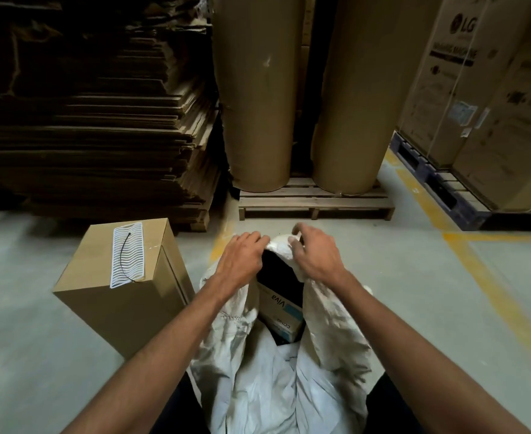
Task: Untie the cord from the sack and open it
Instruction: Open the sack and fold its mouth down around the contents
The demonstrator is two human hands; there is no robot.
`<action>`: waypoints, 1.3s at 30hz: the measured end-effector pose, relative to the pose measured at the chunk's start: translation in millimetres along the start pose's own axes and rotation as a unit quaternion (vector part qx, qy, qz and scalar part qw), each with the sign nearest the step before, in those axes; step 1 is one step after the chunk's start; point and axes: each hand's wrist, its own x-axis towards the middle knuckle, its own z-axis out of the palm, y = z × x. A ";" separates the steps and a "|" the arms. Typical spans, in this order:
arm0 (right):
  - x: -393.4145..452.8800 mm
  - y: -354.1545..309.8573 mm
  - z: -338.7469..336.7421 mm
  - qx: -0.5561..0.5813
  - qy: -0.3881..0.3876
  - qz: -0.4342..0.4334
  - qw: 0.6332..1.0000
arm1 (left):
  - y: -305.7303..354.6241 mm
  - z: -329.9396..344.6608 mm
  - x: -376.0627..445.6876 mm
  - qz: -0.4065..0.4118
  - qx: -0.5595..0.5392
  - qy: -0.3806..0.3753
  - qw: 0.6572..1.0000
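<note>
A white woven sack (pixel 267 380) stands on the floor between my forearms, its mouth spread open. Inside the mouth shows a dark and white box (pixel 281 311) printed "Viva". My left hand (pixel 240 260) grips the far left part of the sack's rim. My right hand (pixel 312 253) pinches the far right part of the rim, fingers curled over the fabric. A thin black cord (pixel 123 261) lies on a white mesh strip on top of the cardboard box to the left, apart from the sack.
A tall cardboard box (pixel 132 305) stands close at the sack's left. Behind are stacked flat cardboard (pixel 95 142), two big brown paper rolls (pixel 258 95) on a wooden pallet (pixel 316 203), and large cartons (pixel 483 98) on a blue pallet at right. Yellow lines mark the grey floor.
</note>
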 end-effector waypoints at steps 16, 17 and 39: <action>-24.6 24.9 46.9 0.047 -0.056 -0.017 0.997 | 9.8 -12.2 -6.3 0.018 0.033 -0.218 0.975; -21.8 26.0 45.9 0.059 -0.079 -0.013 0.995 | 20.9 -5.8 -14.4 0.052 0.086 -0.168 0.981; -111.8 39.5 68.3 -0.008 0.032 0.145 0.989 | 32.3 23.7 15.0 -0.090 -0.073 -0.390 0.914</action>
